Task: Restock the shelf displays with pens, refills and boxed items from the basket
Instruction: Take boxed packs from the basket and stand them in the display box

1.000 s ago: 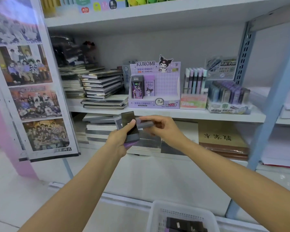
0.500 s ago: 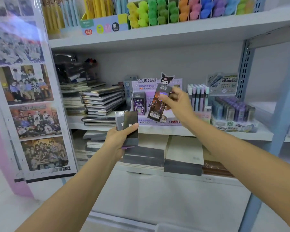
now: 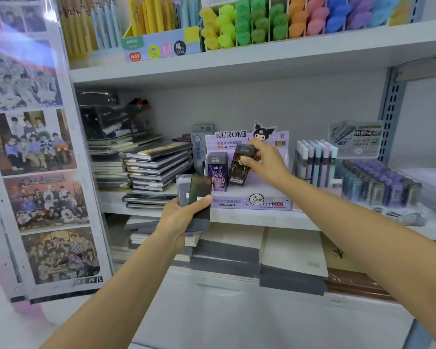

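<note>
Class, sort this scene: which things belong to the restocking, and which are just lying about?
In the job: right hand, dark box it grips, left hand, spare boxes it holds, Kuromi display.
Lying about: notebook stack, pastel pens, photo posters.

White metal shelving (image 3: 262, 59), evenly lit.
Grey back panel (image 3: 237, 107) behind the shelves; perforated blue-grey upright (image 3: 390, 117) at the right edge; glossy sheet of group photos (image 3: 35, 172) at left; pale floor (image 3: 0, 331) below.
</note>
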`<state>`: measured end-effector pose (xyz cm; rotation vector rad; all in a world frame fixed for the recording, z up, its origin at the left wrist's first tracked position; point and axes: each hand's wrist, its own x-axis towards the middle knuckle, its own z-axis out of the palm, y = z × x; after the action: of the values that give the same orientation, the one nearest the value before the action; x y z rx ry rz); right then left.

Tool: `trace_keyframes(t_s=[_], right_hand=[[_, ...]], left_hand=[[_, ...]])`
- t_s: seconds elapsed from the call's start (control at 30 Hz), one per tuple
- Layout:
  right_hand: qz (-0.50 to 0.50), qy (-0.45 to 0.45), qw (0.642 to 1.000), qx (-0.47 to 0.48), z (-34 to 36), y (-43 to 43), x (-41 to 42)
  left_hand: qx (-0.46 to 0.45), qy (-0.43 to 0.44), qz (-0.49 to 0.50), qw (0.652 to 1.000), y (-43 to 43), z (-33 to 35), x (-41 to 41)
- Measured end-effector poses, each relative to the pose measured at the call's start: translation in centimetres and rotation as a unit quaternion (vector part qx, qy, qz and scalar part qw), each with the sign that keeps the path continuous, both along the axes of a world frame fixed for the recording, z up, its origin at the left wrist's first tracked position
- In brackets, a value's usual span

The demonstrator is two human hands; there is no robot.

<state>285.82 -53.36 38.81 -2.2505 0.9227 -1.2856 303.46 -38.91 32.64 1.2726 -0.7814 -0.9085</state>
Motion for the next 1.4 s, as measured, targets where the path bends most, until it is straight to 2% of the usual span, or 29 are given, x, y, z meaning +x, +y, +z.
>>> trace_keyframes(t_s=[0.13,0.4,0.53,0.73,1.07,1.3,1.4], right_hand=[[0.031,0.020,0.999,0.010,-0.2,-0.4,0.0],[0.086,-0.047,0.995,-0.008,0.5,0.1,0.2],[0.096,-0.023,0.995,-0.012,0.3,0.6,1.3],[0.047,0.052,0.994,-0.079,-1.0,1.2,3.4],[0.017,0.131,0.988,-0.075,-0.1,1.0,5.2],[0.041,0.082,0.986,-0.136,-0.8,1.3,4.8],[0.035,0.107,0.982,-0.151,-0.8,1.2,5.4]], left_hand=[[-0.001,0.002,-0.004,1.000,-0.2,-0.3,0.5],[0.001,0.006,0.004,1.000,-0.3,-0.5,0.7],[-0.004,0.002,0.005,1.000,-0.1,-0.5,0.7],[-0.014,0.002,-0.002,1.000,0.2,-0.3,1.0],[-0.021,0.003,0.006,1.000,0.1,-0.7,1.6],[-0.022,-0.001,0.004,1.000,0.0,-0.9,1.6],[-0.026,-0.004,0.012,1.000,0.0,-1.0,1.6]])
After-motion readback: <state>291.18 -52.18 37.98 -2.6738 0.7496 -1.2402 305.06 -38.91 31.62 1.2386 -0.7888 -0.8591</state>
